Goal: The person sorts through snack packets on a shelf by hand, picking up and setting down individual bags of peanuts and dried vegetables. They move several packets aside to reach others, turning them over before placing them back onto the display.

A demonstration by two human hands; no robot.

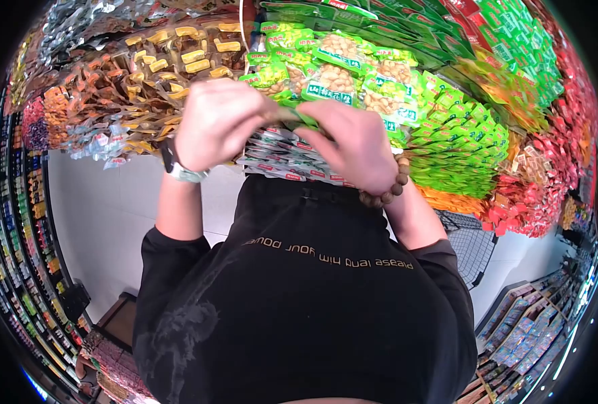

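My left hand (221, 123), with a dark watch band at its wrist, is pinched on one end of a small green packet (303, 118). The other end is between the bent fingers of my right hand (355, 145), which has a wooden bead bracelet. Most of the packet is hidden by my fingers, and its print cannot be read. It is held above red-and-white packets (275, 165). Just beyond my hands lie clear-windowed green bags of nuts (336, 79).
Brown and yellow packets (194, 57) lie at the left, green packets (457, 145) and red packets (545, 175) at the right. A wire basket (467, 246) is low on the right. Stocked shelves (16, 222) line the far left.
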